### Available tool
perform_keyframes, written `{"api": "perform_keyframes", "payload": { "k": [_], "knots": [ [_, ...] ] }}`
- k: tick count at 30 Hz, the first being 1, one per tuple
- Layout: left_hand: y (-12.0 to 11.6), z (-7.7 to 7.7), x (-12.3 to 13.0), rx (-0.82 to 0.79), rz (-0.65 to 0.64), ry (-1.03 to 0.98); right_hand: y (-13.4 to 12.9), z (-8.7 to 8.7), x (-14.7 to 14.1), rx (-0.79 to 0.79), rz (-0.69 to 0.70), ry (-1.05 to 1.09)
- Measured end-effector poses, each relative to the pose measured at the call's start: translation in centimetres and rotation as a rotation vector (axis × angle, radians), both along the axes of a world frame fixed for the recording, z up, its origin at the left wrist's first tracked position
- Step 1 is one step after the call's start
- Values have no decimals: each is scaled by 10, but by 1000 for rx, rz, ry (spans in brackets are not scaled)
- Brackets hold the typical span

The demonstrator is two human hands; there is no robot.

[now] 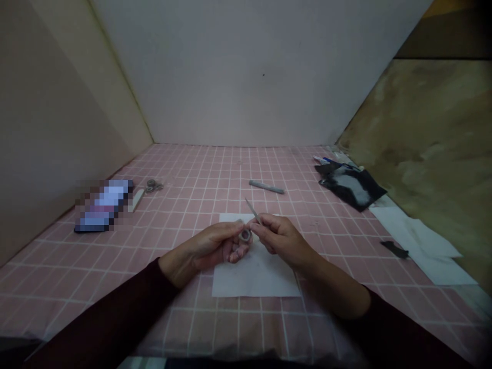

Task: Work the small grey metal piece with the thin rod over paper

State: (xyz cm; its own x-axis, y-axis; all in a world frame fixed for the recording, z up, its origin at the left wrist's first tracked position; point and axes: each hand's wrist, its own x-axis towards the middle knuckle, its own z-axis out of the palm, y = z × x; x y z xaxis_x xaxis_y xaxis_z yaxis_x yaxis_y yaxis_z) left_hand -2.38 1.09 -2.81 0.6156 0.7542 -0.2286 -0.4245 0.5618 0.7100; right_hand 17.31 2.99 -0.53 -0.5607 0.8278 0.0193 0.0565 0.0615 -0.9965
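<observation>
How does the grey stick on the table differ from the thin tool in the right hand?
Thickness: the grey stick looks thicker, the thin tool slimmer.
Ends: the grey stick looks blunt; the thin tool narrows to a tip.
Pose: the grey stick lies on the table; the thin tool is held tilted up in the right hand.
Shared: both are long, straight and greyish.

Pretty dim, murky shot, shadows all soft. Phone [103,206] left of the fingers [239,252] is pixelated, far upper right of them fades nearly black.
</observation>
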Motion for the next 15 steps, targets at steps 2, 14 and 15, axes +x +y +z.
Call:
{"api": "perform_keyframes", "payload": {
  "k": [2, 14, 15],
  "knots": [
    [0, 1, 0, -7, 2, -3, 0, 1, 0, -7, -9, 7],
    [0, 4, 0, -35, -11, 1, 0, -2, 2, -81, 15, 39],
    [0, 5, 0, -32, -14, 1, 0, -1, 1, -78, 23, 44]
  ]
}}
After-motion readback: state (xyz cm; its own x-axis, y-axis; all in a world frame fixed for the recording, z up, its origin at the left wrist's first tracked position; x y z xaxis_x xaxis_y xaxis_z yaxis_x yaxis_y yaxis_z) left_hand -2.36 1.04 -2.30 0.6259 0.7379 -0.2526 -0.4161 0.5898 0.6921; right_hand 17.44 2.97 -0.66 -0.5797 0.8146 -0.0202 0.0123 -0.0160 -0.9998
